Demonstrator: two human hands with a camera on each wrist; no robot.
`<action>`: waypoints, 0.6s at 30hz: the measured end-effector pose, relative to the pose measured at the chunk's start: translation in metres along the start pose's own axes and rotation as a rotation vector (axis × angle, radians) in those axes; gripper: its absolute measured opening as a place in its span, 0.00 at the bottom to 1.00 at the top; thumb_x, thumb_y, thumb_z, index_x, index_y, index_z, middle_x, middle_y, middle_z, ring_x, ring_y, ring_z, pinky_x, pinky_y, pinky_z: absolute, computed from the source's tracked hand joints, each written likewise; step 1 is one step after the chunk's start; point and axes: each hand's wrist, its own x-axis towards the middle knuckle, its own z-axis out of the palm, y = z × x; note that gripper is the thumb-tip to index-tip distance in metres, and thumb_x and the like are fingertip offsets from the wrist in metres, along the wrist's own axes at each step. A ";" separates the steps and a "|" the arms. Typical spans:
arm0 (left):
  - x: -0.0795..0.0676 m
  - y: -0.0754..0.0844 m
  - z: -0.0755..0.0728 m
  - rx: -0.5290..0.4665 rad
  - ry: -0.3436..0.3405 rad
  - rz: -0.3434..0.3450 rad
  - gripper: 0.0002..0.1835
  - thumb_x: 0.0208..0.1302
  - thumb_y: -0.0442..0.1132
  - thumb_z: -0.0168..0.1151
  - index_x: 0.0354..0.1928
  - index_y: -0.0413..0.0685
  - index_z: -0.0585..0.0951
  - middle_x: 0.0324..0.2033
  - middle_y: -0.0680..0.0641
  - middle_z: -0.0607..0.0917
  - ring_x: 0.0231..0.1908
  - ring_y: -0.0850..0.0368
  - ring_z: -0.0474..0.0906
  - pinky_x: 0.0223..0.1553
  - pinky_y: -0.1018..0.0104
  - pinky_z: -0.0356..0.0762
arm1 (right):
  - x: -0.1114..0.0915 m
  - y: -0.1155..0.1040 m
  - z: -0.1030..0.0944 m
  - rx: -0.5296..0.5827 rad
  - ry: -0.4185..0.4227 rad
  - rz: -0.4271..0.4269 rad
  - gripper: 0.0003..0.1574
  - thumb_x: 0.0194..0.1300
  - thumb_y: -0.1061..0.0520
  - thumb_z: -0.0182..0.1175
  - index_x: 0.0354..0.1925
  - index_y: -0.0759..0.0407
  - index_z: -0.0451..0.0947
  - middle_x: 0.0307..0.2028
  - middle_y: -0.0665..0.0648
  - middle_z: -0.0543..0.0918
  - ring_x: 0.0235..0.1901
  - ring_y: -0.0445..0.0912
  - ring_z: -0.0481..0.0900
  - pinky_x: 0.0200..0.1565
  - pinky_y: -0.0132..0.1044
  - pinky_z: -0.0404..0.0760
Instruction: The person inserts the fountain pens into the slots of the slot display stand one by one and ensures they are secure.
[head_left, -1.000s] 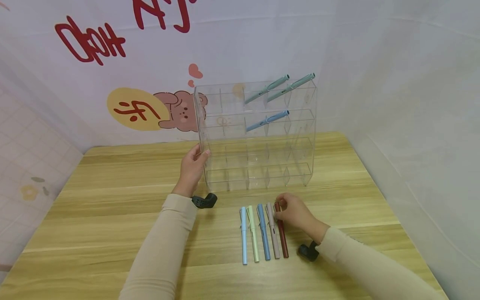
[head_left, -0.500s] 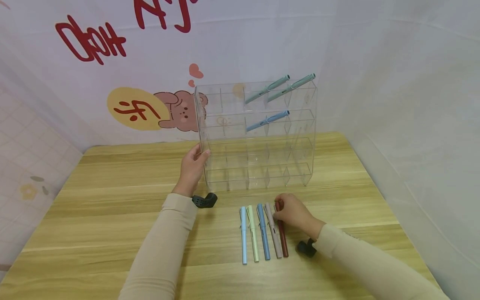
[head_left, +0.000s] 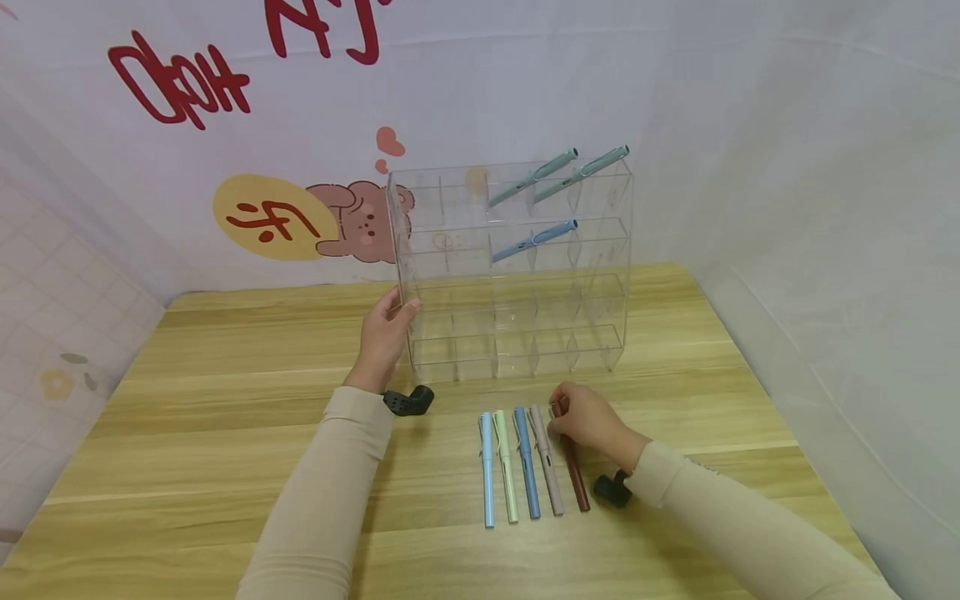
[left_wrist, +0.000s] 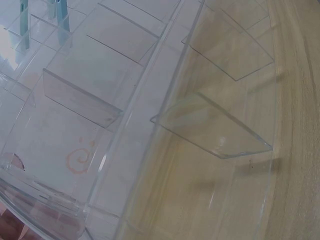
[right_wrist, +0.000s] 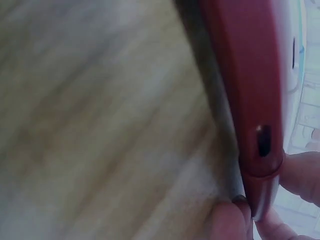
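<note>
My left hand (head_left: 384, 337) holds the left side panel of a clear acrylic pen rack (head_left: 517, 280), with the thumb in front and fingers partly hidden behind. In the left wrist view, the rack's shelf (left_wrist: 135, 100) and dividers fill the picture. My right hand (head_left: 594, 427) pinches the cap end of a dark red pen (head_left: 577, 479), whose other end points toward me. Close up in the right wrist view, thumb and fingertips (right_wrist: 302, 175) close on the red pen (right_wrist: 250, 90). Left of it lies a taupe pen (head_left: 547, 462), apart from the red one.
A blue pen (head_left: 527, 467), a pale green pen (head_left: 507, 471) and a light blue pen (head_left: 488, 475) lie in a row on the wooden table (head_left: 247, 450). Two teal pens (head_left: 581, 173) and one blue pen (head_left: 536, 240) lean in the rack. A printed cloth (head_left: 712, 100) hangs behind.
The near end of the dark red pen has swung right, opening a gap from the taupe pen. The taupe pen's near end has also shifted slightly right. My left hand stays put.
</note>
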 end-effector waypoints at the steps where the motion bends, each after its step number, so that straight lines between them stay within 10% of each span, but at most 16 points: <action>1: 0.000 0.000 0.000 0.001 0.000 -0.001 0.28 0.71 0.47 0.55 0.70 0.53 0.67 0.66 0.47 0.70 0.64 0.50 0.67 0.64 0.50 0.64 | 0.000 0.000 -0.001 0.008 0.002 0.005 0.16 0.52 0.67 0.66 0.42 0.66 0.75 0.29 0.56 0.78 0.26 0.45 0.75 0.29 0.35 0.76; 18: 0.000 0.001 -0.001 0.007 -0.002 -0.004 0.28 0.70 0.49 0.56 0.70 0.53 0.67 0.66 0.48 0.70 0.64 0.51 0.67 0.64 0.51 0.65 | 0.002 -0.006 -0.021 0.221 0.025 0.040 0.19 0.58 0.65 0.62 0.48 0.68 0.72 0.36 0.62 0.78 0.26 0.47 0.75 0.27 0.39 0.80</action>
